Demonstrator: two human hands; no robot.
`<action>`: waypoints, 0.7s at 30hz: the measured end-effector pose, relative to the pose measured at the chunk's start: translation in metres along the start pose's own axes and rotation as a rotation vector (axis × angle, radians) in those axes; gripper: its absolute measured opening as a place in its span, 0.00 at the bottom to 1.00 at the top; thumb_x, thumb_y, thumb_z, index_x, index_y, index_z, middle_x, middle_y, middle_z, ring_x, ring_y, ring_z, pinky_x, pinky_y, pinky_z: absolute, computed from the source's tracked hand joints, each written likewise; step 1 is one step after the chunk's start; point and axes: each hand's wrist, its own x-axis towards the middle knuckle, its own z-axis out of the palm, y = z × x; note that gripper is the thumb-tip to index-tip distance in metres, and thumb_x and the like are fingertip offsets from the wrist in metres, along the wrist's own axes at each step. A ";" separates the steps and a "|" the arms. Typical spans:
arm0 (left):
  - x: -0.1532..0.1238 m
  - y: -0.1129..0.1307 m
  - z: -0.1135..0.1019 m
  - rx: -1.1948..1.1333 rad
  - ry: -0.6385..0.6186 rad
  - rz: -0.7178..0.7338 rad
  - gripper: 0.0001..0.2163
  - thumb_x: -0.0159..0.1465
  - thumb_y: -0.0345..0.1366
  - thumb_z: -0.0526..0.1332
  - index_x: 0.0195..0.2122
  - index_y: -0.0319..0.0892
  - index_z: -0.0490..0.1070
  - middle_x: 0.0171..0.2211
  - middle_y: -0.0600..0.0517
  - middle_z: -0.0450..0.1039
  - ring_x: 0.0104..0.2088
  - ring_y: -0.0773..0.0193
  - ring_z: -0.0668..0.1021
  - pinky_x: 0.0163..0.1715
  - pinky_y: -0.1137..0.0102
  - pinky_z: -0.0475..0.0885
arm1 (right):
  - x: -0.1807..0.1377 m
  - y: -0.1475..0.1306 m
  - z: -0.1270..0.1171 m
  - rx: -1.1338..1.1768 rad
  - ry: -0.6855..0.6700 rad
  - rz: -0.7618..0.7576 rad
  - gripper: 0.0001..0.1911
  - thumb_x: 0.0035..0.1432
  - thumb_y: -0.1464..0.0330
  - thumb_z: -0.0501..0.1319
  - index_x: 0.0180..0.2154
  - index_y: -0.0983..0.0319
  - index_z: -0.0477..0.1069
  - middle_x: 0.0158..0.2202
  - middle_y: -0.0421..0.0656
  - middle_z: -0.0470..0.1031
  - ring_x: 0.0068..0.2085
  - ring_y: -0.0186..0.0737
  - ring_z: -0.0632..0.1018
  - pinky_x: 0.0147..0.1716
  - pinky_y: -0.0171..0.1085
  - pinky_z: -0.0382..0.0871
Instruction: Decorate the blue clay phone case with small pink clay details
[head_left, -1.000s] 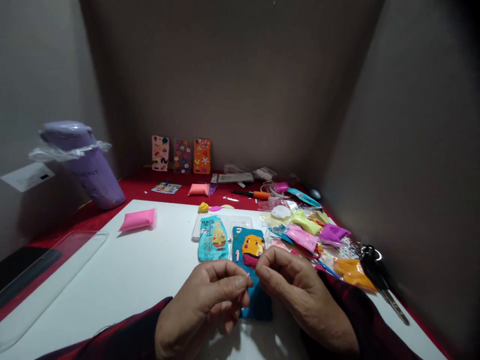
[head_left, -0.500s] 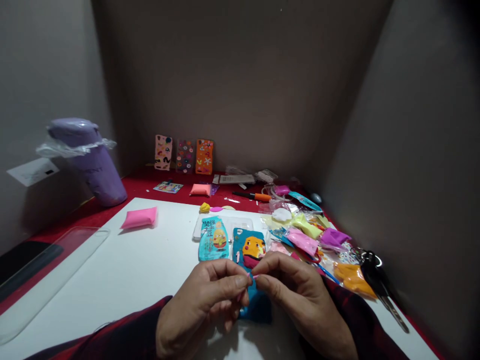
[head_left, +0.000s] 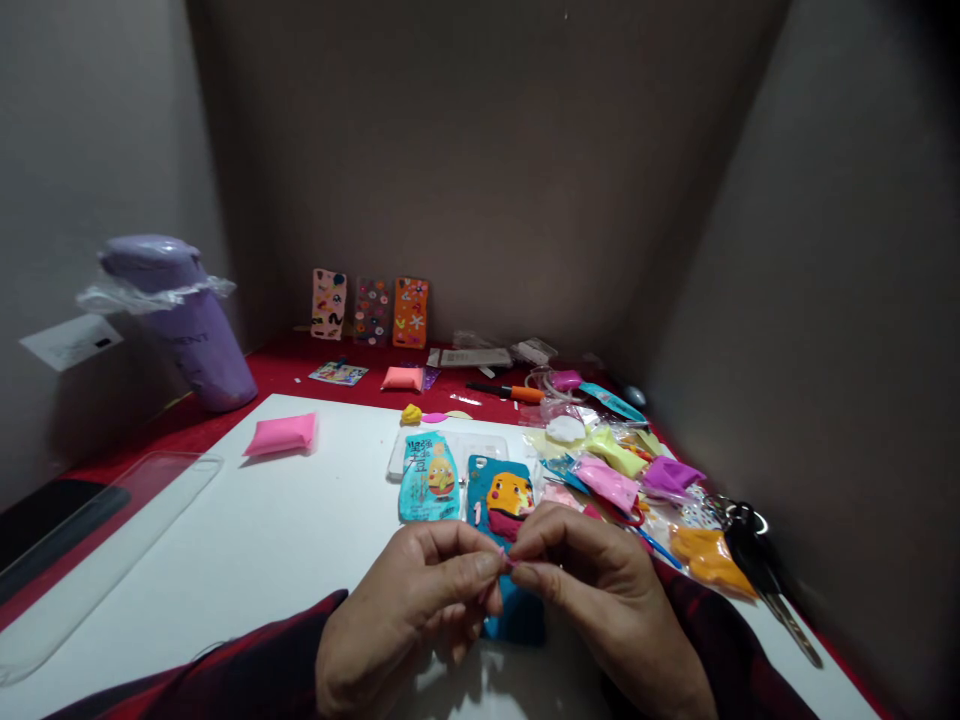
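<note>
A tiny piece of pink clay [head_left: 504, 555] is pinched between the fingertips of my left hand [head_left: 420, 590] and my right hand [head_left: 607, 590]. Both hands hover over a blue clay-covered phone case [head_left: 517, 612], whose lower middle they partly hide. The case bears an orange-yellow cartoon figure [head_left: 510, 492] with a dark red band, and a small pink bit at its left. Just left of the case is a turquoise sheet [head_left: 430, 480] printed with a potato-like character and Chinese writing. A yellow clay lump [head_left: 410, 414] lies beyond it.
Bagged clay packs [head_left: 607, 484] and keys [head_left: 750, 545] crowd the right side. A pink clay pack [head_left: 281, 435] and a clear case [head_left: 105, 560] lie left on the white board [head_left: 300, 540]. Behind stand a purple tumbler [head_left: 187, 330] and decorated cases [head_left: 411, 312].
My fingertips have shifted slightly on the pink clay, with the right ones a touch lower. The whole view has moved a little; the objects on the table stay in place.
</note>
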 end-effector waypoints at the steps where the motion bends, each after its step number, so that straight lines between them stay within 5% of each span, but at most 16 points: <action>1: 0.000 0.000 0.000 0.003 -0.003 -0.002 0.12 0.54 0.41 0.65 0.29 0.35 0.69 0.22 0.53 0.67 0.21 0.72 0.65 0.21 0.75 0.58 | 0.000 0.000 0.000 -0.002 0.000 -0.005 0.05 0.53 0.68 0.65 0.27 0.62 0.73 0.26 0.40 0.71 0.29 0.34 0.71 0.29 0.33 0.64; 8: -0.001 -0.001 -0.002 -0.033 0.034 0.032 0.11 0.56 0.40 0.63 0.30 0.36 0.68 0.23 0.54 0.66 0.22 0.72 0.65 0.21 0.76 0.58 | -0.001 -0.001 -0.001 0.014 0.016 -0.024 0.05 0.53 0.69 0.64 0.26 0.62 0.72 0.26 0.39 0.70 0.29 0.34 0.70 0.30 0.33 0.63; 17: 0.002 0.001 -0.001 -0.113 0.054 0.040 0.08 0.57 0.36 0.61 0.29 0.36 0.67 0.24 0.52 0.66 0.22 0.71 0.66 0.21 0.76 0.58 | 0.005 -0.008 0.001 0.325 -0.051 0.191 0.09 0.52 0.67 0.65 0.25 0.65 0.68 0.28 0.40 0.72 0.24 0.28 0.70 0.25 0.29 0.63; 21: 0.003 0.000 -0.001 -0.098 0.046 0.027 0.08 0.56 0.36 0.63 0.29 0.36 0.67 0.24 0.52 0.66 0.23 0.70 0.66 0.22 0.74 0.57 | 0.005 -0.006 0.000 0.389 -0.082 0.266 0.09 0.51 0.68 0.66 0.26 0.65 0.68 0.21 0.38 0.72 0.20 0.27 0.70 0.23 0.28 0.63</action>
